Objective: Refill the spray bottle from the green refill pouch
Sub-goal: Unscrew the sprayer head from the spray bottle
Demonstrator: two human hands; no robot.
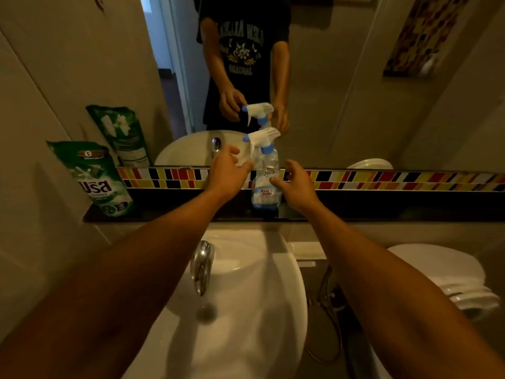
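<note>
My open hands, left [228, 170] and right [296, 181], flanked the spray bottle [266, 184], gripping nothing; unscrewing its trigger head seemed next.

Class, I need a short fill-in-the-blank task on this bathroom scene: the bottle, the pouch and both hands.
1. The clear plastic spray bottle with the white and blue trigger head stands on the dark ____ below the mirror.
2. The green refill pouch leans at the shelf's ____ end.
3. The left hand and right hand reach toward the ____.
4. Below the arms is a white ____ with a chrome tap.

Missing words: shelf; left; bottle; sink
</note>
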